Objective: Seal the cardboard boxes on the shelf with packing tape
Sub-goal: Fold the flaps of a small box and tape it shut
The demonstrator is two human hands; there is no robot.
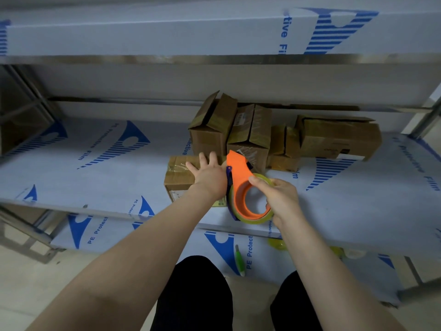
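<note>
Left hand (209, 175) flat, pressing; right hand (281, 199) gripping.

We have one view only, from a wide-angle camera worn on the person's head. It faces forward and steeply down, close enough that both outstretched arms (143, 247) reach the middle shelf (95, 168), whose front edge runs across the frame below centre. The upper shelf (167, 32) fills the top, curved by the lens; the person's legs (195, 295) show at the bottom edge.

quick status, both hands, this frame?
Left hand: open, fingers straight, resting flat on the small brown cardboard box.
Right hand: gripping the orange plastic tape dispenser loaded with clear tape.
</note>
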